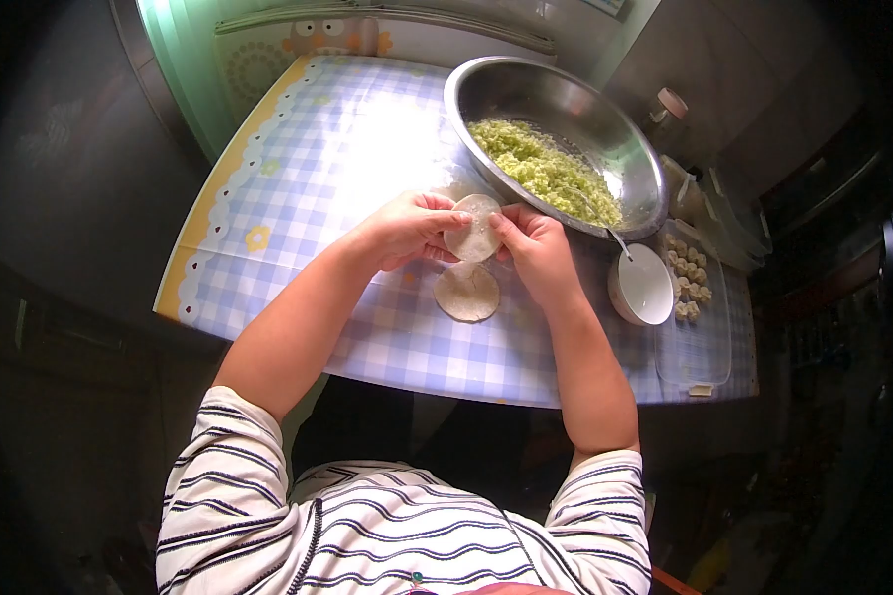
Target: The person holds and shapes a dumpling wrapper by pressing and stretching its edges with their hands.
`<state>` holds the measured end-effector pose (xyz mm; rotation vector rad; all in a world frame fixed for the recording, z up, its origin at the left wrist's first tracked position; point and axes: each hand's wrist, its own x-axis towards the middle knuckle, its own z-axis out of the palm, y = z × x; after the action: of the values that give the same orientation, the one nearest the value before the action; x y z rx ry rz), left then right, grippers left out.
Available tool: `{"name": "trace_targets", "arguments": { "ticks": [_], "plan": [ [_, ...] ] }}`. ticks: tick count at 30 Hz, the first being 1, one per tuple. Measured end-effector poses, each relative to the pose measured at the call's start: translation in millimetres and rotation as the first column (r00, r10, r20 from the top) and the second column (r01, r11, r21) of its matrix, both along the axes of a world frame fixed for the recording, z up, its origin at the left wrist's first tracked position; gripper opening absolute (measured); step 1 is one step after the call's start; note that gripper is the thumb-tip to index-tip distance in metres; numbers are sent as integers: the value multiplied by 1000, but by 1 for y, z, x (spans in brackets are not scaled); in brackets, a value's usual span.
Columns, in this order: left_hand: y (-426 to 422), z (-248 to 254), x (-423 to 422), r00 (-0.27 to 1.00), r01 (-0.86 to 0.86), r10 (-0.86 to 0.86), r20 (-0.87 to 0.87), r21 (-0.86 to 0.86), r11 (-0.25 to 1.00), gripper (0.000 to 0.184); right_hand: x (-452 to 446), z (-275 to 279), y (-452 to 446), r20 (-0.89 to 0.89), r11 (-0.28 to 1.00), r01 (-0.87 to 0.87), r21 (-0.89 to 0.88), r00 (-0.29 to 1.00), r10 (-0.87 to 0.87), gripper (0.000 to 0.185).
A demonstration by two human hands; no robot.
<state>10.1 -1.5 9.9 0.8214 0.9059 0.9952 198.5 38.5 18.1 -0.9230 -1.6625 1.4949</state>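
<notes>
A round, pale dumpling wrapper point(478, 234) is held up between my two hands. My left hand point(414, 232) pinches its left edge, thumb on top. On the right edge, the thumb of my right hand point(536, 245) presses against it while the other fingers sit behind. Just below, on the checked tablecloth, lies a second round of dough point(467, 294), partly overlapped in view by the held wrapper. Beyond my right hand stands a large steel bowl point(458, 111) with chopped green filling point(541, 164) inside.
A small white bowl point(642, 286) stands right of my right forearm, a spoon handle point(620, 241) near its rim. Farther right, a clear plastic tray point(700, 367) holds several folded dumplings point(687, 273). A jar with a pink lid point(672, 103) stands behind. The blue-checked tablecloth point(258, 268) covers the table.
</notes>
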Motion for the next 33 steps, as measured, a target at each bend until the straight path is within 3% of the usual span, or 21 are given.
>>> {"name": "trace_targets", "arguments": {
  "ticks": [9, 15, 27, 33],
  "plan": [
    [1, -1, -1, 999, 7, -5, -33, 47, 999, 32, 0, 3, -1, 13, 1000, -2, -19, 1000, 2, 20],
    [-2, 11, 2, 999, -20, 20, 32, -29, 999, 28, 0, 0, 0, -3, 1000, -3, -8, 1000, 3, 20],
    [3, -4, -3, 1000, 0, 0, 4, 88, 996, 28, 1, 2, 0, 9, 1000, -5, -13, 1000, 5, 20],
    [2, -2, -2, 999, -33, 31, 24, 64, 997, 30, 0, 1, -1, 0, 1000, -12, -19, 1000, 12, 20]
  ]
}}
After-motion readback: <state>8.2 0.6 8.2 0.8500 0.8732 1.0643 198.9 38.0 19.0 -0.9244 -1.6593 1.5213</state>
